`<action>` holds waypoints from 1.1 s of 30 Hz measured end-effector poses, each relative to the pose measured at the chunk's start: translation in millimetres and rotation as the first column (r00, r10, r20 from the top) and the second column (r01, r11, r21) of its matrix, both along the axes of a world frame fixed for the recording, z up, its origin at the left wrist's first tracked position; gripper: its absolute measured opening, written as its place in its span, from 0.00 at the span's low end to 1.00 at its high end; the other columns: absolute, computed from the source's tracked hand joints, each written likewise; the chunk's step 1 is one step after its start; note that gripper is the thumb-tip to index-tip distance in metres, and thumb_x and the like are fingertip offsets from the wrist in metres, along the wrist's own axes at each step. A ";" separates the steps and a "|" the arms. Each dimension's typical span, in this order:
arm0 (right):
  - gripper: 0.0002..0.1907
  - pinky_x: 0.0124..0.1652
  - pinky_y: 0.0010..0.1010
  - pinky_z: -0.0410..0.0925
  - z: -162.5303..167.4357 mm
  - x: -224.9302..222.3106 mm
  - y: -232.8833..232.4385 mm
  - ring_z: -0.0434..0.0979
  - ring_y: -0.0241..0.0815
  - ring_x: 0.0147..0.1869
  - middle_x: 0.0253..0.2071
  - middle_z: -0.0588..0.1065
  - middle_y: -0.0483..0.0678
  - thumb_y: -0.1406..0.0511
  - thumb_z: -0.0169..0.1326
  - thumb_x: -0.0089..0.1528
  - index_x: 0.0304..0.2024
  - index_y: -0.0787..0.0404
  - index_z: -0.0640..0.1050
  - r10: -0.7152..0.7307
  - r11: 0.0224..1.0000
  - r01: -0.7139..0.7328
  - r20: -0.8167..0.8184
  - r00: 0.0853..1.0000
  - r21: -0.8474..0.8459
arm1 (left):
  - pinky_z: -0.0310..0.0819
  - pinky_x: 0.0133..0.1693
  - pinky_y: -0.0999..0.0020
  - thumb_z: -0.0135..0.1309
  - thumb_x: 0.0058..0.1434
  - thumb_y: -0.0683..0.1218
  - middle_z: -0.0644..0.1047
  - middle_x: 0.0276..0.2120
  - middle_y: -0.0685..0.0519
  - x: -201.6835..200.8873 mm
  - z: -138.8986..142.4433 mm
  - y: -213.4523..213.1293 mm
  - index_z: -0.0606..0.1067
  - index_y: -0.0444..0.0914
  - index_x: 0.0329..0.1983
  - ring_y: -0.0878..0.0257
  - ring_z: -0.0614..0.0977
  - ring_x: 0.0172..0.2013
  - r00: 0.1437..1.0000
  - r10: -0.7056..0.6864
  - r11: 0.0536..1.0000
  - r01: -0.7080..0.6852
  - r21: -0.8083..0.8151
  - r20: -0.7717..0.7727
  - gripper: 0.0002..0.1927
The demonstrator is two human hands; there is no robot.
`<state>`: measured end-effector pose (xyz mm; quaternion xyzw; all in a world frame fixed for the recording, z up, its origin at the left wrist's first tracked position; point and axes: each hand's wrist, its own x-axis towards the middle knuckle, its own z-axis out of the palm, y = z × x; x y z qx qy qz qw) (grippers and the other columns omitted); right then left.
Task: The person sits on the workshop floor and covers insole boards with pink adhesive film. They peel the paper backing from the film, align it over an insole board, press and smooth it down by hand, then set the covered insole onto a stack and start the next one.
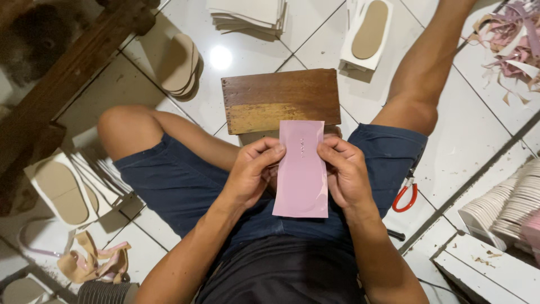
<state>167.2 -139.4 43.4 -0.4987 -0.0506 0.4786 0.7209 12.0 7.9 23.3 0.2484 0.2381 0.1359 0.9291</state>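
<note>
Currently, both hands hold a pink sheet [302, 171] above the lap, in front of a wooden block [281, 100] that stands on the white tiled floor [478, 129]. The sheet is an elongated piece with a narrowed middle; its long axis runs away from the person, with the squared far end overlapping the near edge of the block and the near end toward the body. A curved line is faintly visible near the lower end, and a short row of small marks sits near the upper end; the marks are too small to make out. The left hand [254, 171] pinches the left edge between thumb and fingers, and the right hand [344, 169] pinches the right edge the same way. The fingers behind the sheet are hidden. Red-handled scissors [406, 194] lie on the floor just beside the right thigh, partly covered by the blue shorts [180, 180]. Stacks of tan soles on white boards [368, 31] lie well apart on both sides. White stacked pieces [514, 208] at the right edge are cut off by the frame.
</note>
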 end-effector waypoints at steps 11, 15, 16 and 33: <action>0.08 0.50 0.27 0.71 -15.1 -11.5 6.2 0.79 0.36 0.46 0.42 0.79 0.48 0.66 0.52 0.69 0.44 0.65 0.78 -0.027 1.000 0.029 -0.269 0.963 0.004 | 0.80 0.43 0.70 0.56 0.68 0.43 0.80 0.39 0.52 -2.3 -1.8 -2.4 0.75 0.35 0.45 0.66 0.83 0.38 0.999 0.037 0.980 -0.034 -0.196 0.016 0.06; 0.07 0.47 0.27 0.72 -15.1 -17.7 8.6 0.79 0.36 0.44 0.40 0.79 0.48 0.67 0.52 0.67 0.43 0.65 0.78 -0.082 0.996 0.074 -0.244 0.966 -0.042 | 0.78 0.38 0.72 0.56 0.69 0.42 0.80 0.38 0.52 -0.9 -5.5 0.6 0.76 0.35 0.49 0.67 0.81 0.36 0.999 0.037 0.988 -0.032 -0.151 0.033 0.09; 0.07 0.46 0.26 0.72 -14.1 -19.4 8.1 0.79 0.35 0.43 0.39 0.80 0.47 0.68 0.53 0.66 0.42 0.66 0.79 -0.120 0.990 0.103 -0.203 0.972 -0.093 | 0.78 0.37 0.73 0.56 0.66 0.43 0.81 0.38 0.53 0.0 -5.4 3.2 0.76 0.35 0.51 0.68 0.81 0.34 1.000 0.023 0.996 -0.023 -0.085 -0.003 0.11; 0.15 0.45 0.27 0.72 -9.4 6.1 -8.6 0.79 0.36 0.44 0.41 0.81 0.49 0.62 0.49 0.70 0.48 0.69 0.78 -0.123 0.989 0.122 -0.012 0.992 -0.082 | 0.71 0.58 0.53 0.63 0.56 0.39 0.78 0.51 0.43 9.2 69.6 -2.8 0.78 0.34 0.44 0.46 0.80 0.55 0.966 -0.124 -0.161 -0.244 0.956 0.226 0.13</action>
